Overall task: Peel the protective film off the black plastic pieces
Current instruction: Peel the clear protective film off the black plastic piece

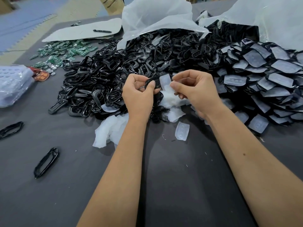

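My left hand pinches a small black plastic piece above the table. My right hand grips the translucent white film that is partly lifted off that piece. Peeled films lie in a loose heap under and in front of my hands, and one single film lies flat nearby. To the right is a big heap of black pieces still covered in film. A heap of bare black frames spreads to the left.
Two loose black frames lie on the dark grey table at the left. Green circuit boards sit at the back left, a clear plastic bag at the left edge. White bags stand behind the heaps.
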Demonstrator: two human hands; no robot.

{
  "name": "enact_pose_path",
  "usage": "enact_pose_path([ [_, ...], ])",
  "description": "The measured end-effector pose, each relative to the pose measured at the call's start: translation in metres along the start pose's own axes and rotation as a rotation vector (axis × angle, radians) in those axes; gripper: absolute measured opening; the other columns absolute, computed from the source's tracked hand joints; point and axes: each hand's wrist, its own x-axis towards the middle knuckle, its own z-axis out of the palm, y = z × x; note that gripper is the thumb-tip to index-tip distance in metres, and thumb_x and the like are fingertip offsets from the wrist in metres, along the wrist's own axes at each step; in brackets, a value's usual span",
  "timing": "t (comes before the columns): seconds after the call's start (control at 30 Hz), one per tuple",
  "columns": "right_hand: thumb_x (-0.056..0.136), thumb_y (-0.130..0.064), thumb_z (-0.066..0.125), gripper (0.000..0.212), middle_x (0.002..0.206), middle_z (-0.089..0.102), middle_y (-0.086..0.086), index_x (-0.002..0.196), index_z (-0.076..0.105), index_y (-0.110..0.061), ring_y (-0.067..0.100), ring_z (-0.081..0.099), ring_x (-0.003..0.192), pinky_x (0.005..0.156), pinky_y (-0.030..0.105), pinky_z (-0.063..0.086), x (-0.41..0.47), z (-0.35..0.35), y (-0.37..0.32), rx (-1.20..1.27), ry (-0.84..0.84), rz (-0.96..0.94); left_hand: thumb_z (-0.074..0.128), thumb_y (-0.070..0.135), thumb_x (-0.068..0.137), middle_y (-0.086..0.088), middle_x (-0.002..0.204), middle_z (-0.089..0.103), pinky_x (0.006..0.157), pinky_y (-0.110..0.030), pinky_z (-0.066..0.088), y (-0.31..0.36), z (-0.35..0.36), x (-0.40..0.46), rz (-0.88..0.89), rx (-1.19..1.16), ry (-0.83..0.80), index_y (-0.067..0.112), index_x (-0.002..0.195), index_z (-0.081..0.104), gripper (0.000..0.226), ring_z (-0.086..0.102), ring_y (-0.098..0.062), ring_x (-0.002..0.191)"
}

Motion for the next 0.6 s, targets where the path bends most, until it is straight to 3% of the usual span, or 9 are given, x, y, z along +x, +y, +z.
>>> enact_pose_path([
  [0.1,0.085,-0.002,0.083,0.014,0.072,0.071,0.005,0.094,0.073,-0.007,0.015,0.064,0.061,0.057,0.024,0.050,0.000,0.001,0.007,0.055,0.059,-0.007,0.071,-0.003,0.090,0.009,0.066,0.066,0.067,-0.035,0.063,0.000,0.000,0.000,0.008,-0.003,0.030,0.012,0.090,0.059,0.019,0.076,-0.019,0.064],
  [0.2,0.084,-0.009,0.086,0.013,0.070,0.071,0.002,0.090,0.075,-0.009,0.012,0.064,0.061,0.053,0.023,0.049,0.000,0.002,0.006,0.074,0.125,-0.041,0.069,-0.003,0.090,0.004,0.074,0.066,0.071,-0.040,0.065,0.002,-0.001,-0.002,0.030,-0.013,0.104,0.010,0.094,0.059,0.017,0.074,-0.012,0.062],
  [0.33,0.086,-0.015,0.085,0.013,0.071,0.073,0.005,0.082,0.074,-0.010,0.018,0.066,0.055,0.050,0.030,0.051,-0.001,0.002,0.006,-0.018,0.278,-0.099,0.067,-0.005,0.091,-0.002,0.077,0.064,0.067,-0.031,0.064,0.004,-0.002,-0.001,0.057,-0.031,0.184,0.006,0.096,0.063,0.012,0.071,-0.008,0.059],
  [0.4,0.089,-0.016,0.082,0.010,0.084,0.076,0.003,0.094,0.075,-0.011,0.018,0.072,0.070,0.063,0.037,0.061,-0.002,0.003,0.008,-0.239,0.329,-0.178,0.067,-0.005,0.091,-0.001,0.077,0.062,0.067,-0.032,0.064,0.004,-0.002,-0.001,0.057,-0.025,0.192,0.005,0.095,0.064,0.012,0.069,-0.006,0.058],
  [0.43,0.090,-0.016,0.080,0.019,0.098,0.076,0.001,0.107,0.075,-0.011,0.015,0.073,0.083,0.074,0.035,0.063,-0.003,0.005,0.008,-0.348,0.323,-0.207,0.067,-0.005,0.091,-0.002,0.078,0.062,0.067,-0.033,0.064,0.004,-0.002,-0.001,0.054,-0.020,0.191,0.005,0.095,0.064,0.011,0.069,-0.005,0.057],
  [0.5,0.089,-0.016,0.080,0.052,0.131,0.067,0.004,0.138,0.062,-0.011,0.014,0.065,0.117,0.102,0.027,0.054,-0.004,0.008,0.007,-0.564,0.226,-0.261,0.067,-0.005,0.091,-0.004,0.079,0.062,0.068,-0.034,0.064,0.004,-0.002,-0.002,0.045,-0.019,0.193,0.005,0.095,0.064,0.011,0.069,-0.005,0.057],
  [0.53,0.089,-0.019,0.081,0.061,0.142,0.060,0.007,0.144,0.057,-0.010,0.019,0.056,0.131,0.114,0.029,0.045,-0.005,0.010,0.006,-0.685,0.161,-0.297,0.067,-0.005,0.091,-0.006,0.080,0.063,0.068,-0.034,0.064,0.004,-0.002,-0.001,0.041,-0.021,0.194,0.006,0.095,0.064,0.012,0.070,-0.005,0.058],
  [0.6,0.087,-0.036,0.082,0.058,0.145,0.056,0.008,0.138,0.064,-0.015,0.026,0.043,0.140,0.118,0.039,0.037,-0.007,0.015,0.005,-0.920,0.077,-0.337,0.068,-0.004,0.091,-0.008,0.081,0.064,0.069,-0.035,0.065,0.005,-0.002,-0.001,0.038,-0.020,0.193,0.008,0.093,0.064,0.013,0.071,-0.006,0.059],
])
